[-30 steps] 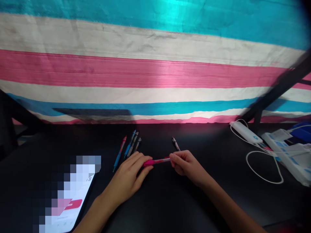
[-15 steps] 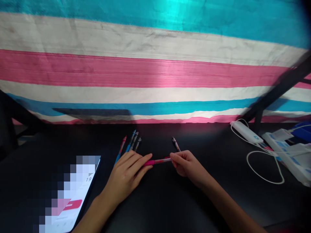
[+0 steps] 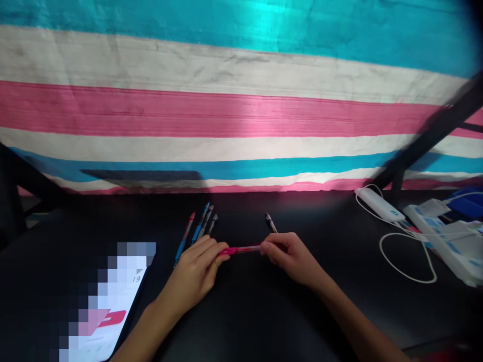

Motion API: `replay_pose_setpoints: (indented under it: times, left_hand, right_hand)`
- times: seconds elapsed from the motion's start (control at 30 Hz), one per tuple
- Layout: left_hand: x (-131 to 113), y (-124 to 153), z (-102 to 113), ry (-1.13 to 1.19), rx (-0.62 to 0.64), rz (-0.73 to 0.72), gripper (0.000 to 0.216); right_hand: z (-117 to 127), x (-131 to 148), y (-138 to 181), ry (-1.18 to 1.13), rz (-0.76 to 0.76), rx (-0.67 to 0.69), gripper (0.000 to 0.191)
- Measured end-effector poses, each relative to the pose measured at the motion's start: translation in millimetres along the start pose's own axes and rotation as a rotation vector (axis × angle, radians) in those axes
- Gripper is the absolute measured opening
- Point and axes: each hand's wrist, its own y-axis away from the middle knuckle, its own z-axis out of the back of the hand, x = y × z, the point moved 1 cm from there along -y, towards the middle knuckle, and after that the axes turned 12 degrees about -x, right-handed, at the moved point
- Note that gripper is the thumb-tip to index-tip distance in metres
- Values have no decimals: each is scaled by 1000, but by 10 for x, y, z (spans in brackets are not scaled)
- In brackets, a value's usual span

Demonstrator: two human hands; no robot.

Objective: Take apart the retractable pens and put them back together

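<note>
- I see the left hand pinched closed, fingertips now farther back on the slim, pink-gripped, clear-barrelled plastic pen.
- The right hand, also closed, pinches its other end, so the pen stays held between both.

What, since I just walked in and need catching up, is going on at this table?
A person is holding a pink pen stretched between two bare hands: the left hand grips the pink part, and the right hand pinches the clear part. Four pens lie by the left hand on the black table, and a single pen lies just beyond the right hand. A lit screen sits at left.
</note>
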Motion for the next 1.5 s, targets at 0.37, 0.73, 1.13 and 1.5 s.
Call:
replay_pose_setpoints:
  times: [0.37, 0.73, 1.13, 1.5]
  left_hand:
    - [64, -46, 80, 47, 223, 200, 22]
    - [63, -29, 60, 24, 171, 151, 14]
    - [1, -36, 70, 31, 116, 149, 11]
    - [-3, -44, 57, 13, 88, 118, 13]
  right_hand:
    - [-6, -73, 4, 231, 538, -101, 17]
    - [-48, -57, 2, 38, 80, -55, 17]
    - [-102, -107, -8, -190, -61, -38, 17]
    - [-149, -88, 14, -184, -2, -101, 20]
